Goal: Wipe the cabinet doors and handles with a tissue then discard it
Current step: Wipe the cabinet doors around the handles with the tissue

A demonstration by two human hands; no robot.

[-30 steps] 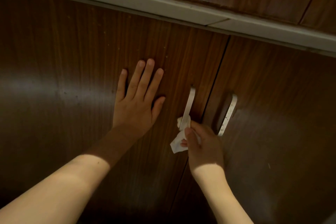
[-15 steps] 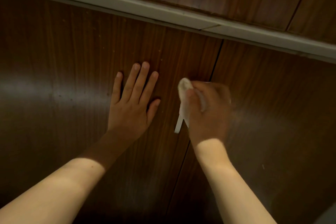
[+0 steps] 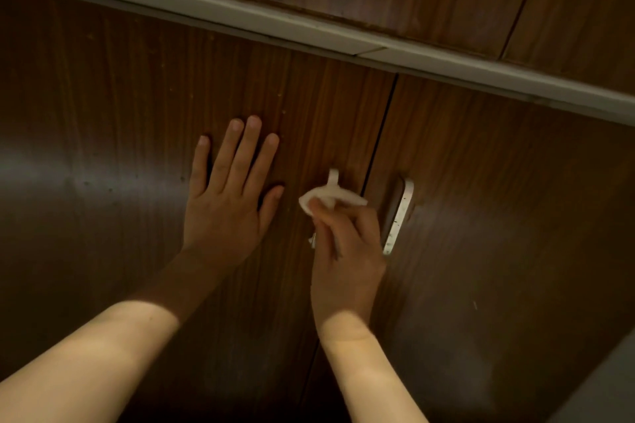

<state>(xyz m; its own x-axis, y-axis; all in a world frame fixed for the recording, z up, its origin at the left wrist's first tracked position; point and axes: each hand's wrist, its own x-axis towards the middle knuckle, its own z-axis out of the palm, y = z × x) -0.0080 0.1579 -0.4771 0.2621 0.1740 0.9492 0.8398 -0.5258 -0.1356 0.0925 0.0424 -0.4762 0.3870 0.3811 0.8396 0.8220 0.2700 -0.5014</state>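
At the seam between the two dark wood cabinet doors, the right hand (image 3: 347, 251) is closed round a crumpled white tissue (image 3: 330, 197), pressing it onto the left door's handle (image 3: 332, 178); only the handle's top tip and a bit near its lower end show, rest is hidden by tissue + fingers. Left hand (image 3: 226, 203) lies flat and spread on the left door (image 3: 120, 148), holding nothing, prob. bracing it.

Progress, as a judgement: mid-task, handle-wiping stage. Right door's handle (image 3: 400, 216) stands bare just beside the right hand and looks speckled, so likely not done yet. Small specks also dot the left door above the fingers. Can't tell how much door surface is wiped already. Discarding not begun; no bin in view.

Room: both door faces wide open for strokes. Limits are the pale trim strip (image 3: 309, 27) above, the seam (image 3: 378, 148), and the handles standing proud, easy to snag tissue on.
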